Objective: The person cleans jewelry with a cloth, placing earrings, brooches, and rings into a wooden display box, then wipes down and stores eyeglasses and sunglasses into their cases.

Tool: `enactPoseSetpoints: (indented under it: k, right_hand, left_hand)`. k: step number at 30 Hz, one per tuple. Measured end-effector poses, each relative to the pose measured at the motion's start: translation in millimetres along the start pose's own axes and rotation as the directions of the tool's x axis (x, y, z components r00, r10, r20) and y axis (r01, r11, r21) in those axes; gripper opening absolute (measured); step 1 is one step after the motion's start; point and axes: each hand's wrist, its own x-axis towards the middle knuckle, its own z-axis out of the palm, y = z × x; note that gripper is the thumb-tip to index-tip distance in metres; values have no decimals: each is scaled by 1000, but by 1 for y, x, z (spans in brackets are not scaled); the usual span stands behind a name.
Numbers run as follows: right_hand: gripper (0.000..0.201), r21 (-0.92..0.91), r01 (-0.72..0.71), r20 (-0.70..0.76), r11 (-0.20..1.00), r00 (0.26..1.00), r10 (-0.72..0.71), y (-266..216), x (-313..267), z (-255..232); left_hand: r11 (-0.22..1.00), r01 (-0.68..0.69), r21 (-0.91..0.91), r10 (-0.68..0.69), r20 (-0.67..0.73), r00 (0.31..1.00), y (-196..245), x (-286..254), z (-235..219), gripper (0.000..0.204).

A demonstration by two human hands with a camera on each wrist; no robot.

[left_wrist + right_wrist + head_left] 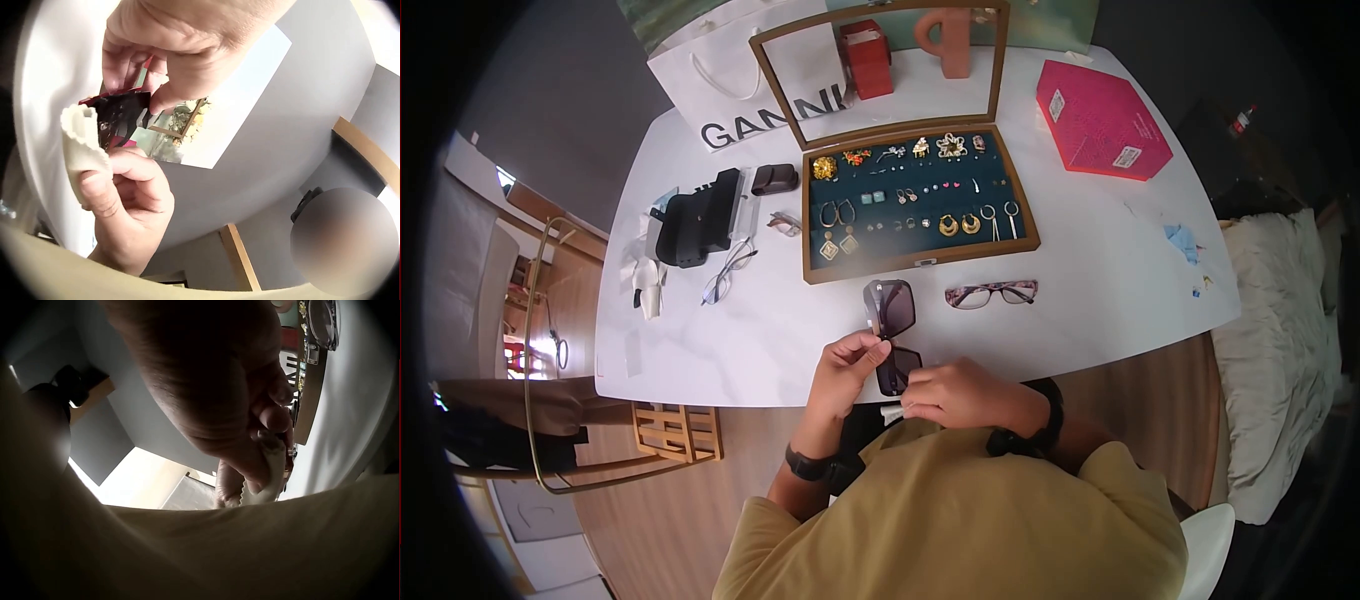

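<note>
In the head view, a pair of dark-tinted sunglasses [892, 308] is held upright over the near edge of the white table, its two lenses one above the other. My left hand [845, 372] pinches the frame around the middle, thumb on top. At the lower lens is my right hand [962, 392], its fingers curled on a cream cloth with a scalloped edge [82, 147]. In the left wrist view the cloth is folded over, with the thumb pressed on it beside the dark lens. Fingers hide part of the lower lens.
Patterned-frame eyeglasses [992, 293] lie just right of the sunglasses. Behind stands a wooden jewelry case [860, 272], lid raised, holding several earrings and brooches. Clear eyeglasses [718, 288], a black case [690, 230] and a brown case [776, 180] are at left; a pink box [1100, 125] is at back right.
</note>
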Motion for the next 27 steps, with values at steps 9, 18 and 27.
enactPoseSetpoints:
  k: [9,18,27]
  right_hand:
    - [9,11,-258,-574,966,790,217,4,13,-21]
    - [10,35,-172,-314,984,933,174,4,-8,-17]
    - [12,53,-369,-643,928,698,314,34,-26,-28]
  left_hand:
    - [999,45,-3,-44,80,996,2,-4,3,6]
    - [993,-29,-114,25,-37,999,3,6,-2,9]
    - [737,-188,649,166,96,981,16,8,10,9]
